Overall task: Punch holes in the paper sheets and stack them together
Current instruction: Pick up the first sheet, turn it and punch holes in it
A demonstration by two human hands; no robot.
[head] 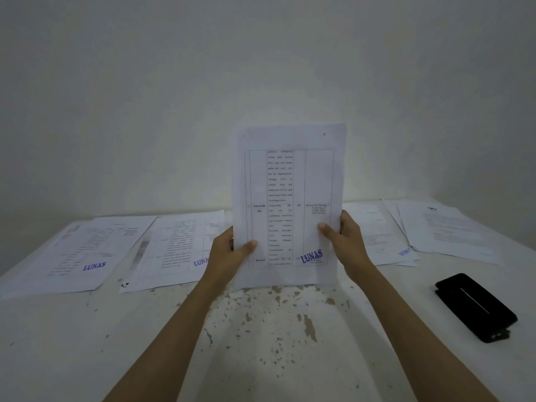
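Two bare forearms reach forward over a white painted table [87, 343] whose worn surface shows brown chipped patches just below the held papers. Gripping a sheaf of white printed paper sheets [287, 204] upright, the left hand [229, 253] clamps its left edge, thumb across the front, while the right hand [345, 242] pinches its right edge the same way. The sheaf's bottom edge sits at or just above the tabletop; which cannot be told. A purple "LUNAS" stamp marks its lower right corner, and a small punched hole shows near its top right. Right of the sheaf, near the table's edge, lies a black metal hole punch [475, 307], apart from everything. Left of the sheaf, two overlapping stamped printed pages [95, 250] lie flat; the nearer one runs behind the left hand. Right and farther back, a fanned pile of white documents [441, 230] spreads toward the plain white wall [261, 68].
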